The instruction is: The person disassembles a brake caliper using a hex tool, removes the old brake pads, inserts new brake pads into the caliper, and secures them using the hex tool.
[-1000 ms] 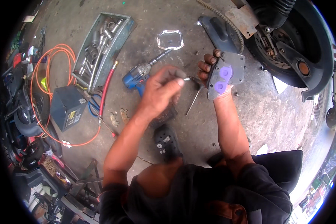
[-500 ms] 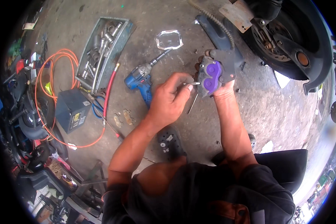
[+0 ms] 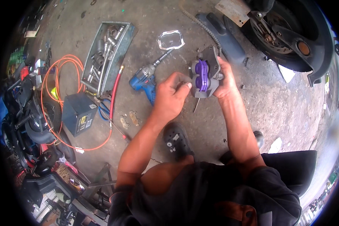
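Note:
My right hand [image 3: 224,77] holds a grey brake caliper [image 3: 209,71] with purple pads [image 3: 202,74] showing in its middle. My left hand [image 3: 171,98] is pinched at the caliper's left side, fingertips touching it; a thin metal pin seems to sit between the fingers, but it is too small to be sure. Both hands hover above the concrete floor [image 3: 158,22].
A blue cordless drill [image 3: 145,80] lies left of the hands. A metal tray of sockets [image 3: 105,52], a dark battery box [image 3: 78,113], an orange cable [image 3: 56,71], a clear plastic package [image 3: 171,39], two old brake pads [image 3: 129,119] and a motorcycle wheel [image 3: 290,34] surround me.
The right hand has turned the caliper and brought it left toward the left hand. The left hand has closed in on the caliper's side.

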Available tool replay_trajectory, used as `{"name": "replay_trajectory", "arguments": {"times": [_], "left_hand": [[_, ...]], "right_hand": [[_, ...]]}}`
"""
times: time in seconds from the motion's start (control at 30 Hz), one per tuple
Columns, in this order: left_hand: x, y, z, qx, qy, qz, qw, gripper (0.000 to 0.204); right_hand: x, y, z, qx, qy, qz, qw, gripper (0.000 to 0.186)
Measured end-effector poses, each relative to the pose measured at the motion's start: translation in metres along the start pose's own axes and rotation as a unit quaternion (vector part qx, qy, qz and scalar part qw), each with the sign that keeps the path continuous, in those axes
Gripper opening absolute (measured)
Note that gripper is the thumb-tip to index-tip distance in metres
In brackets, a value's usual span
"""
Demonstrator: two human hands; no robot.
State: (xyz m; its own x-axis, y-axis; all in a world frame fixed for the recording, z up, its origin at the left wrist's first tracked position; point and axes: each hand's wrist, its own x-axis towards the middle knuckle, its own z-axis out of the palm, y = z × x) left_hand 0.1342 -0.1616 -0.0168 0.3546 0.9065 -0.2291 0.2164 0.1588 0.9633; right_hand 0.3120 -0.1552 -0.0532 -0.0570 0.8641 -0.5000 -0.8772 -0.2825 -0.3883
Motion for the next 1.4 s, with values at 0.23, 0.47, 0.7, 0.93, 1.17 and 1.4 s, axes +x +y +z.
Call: {"name": "replay_trajectory", "arguments": {"times": [0.23, 0.47, 0.7, 0.93, 1.17, 1.4], "left_hand": [[-0.008, 0.007, -0.012, -0.133, -0.048, -0.04, 0.989, 0.015], [-0.012, -0.007, -0.01, -0.234, 0.008, -0.079, 0.969, 0.019], [-0.008, -0.011, -0.009, -0.298, -0.01, -0.144, 0.943, 0.015], [-0.002, -0.009, -0.006, -0.046, 0.021, -0.004, 0.999, 0.018], [0.03, -0.065, -0.007, -0.366, -0.018, -0.12, 0.923, 0.035], [0.057, -0.094, 0.068, 0.453, -0.09, 0.033, 0.886, 0.051]], "right_hand": [[-0.002, 0.0, 0.005, -0.012, 0.05, 0.029, 0.998, 0.037], [0.003, 0.004, -0.002, -0.009, -0.005, 0.042, 0.999, 0.037], [-0.002, 0.007, 0.001, 0.03, -0.02, 0.044, 0.998, 0.037], [0.004, 0.008, -0.01, 0.052, -0.014, 0.045, 0.998, 0.04], [0.002, -0.022, -0.005, -0.006, 0.006, -0.005, 1.0, 0.04], [-0.007, -0.038, -0.032, 0.013, -0.045, -0.006, 0.999, 0.029]]}}
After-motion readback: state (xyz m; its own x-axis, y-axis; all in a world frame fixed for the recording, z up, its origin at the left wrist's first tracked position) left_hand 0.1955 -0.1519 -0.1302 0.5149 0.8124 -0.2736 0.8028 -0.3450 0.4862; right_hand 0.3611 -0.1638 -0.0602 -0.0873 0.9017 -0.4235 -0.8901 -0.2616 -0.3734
